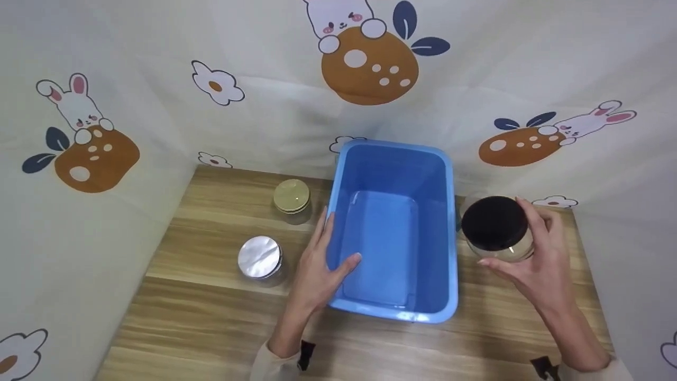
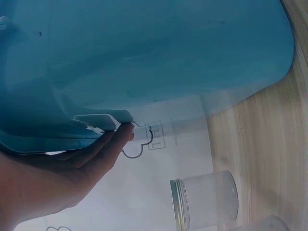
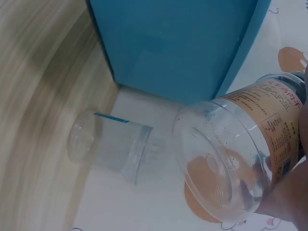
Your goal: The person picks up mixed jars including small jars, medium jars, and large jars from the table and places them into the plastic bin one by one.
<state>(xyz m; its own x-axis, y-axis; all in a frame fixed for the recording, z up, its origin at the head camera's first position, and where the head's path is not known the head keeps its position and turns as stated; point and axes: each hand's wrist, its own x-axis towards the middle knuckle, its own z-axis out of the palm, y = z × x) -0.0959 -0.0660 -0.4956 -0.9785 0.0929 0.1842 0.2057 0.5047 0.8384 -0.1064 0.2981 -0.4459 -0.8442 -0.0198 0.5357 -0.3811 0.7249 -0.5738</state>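
Wood-grain tabletop spans the lower frame. Right of centre, the right hand grasps a black-lidded jar; near centre, the left hand pinches the blue tub by its left rim. Best keep both holds firm, avoiding knocks.

From above, the clear cup is mostly concealed by the black-lidded jar, whose fine print is too small to read. A container cropped at the left wrist view's bottom edge is probably the silver-lidded jar.
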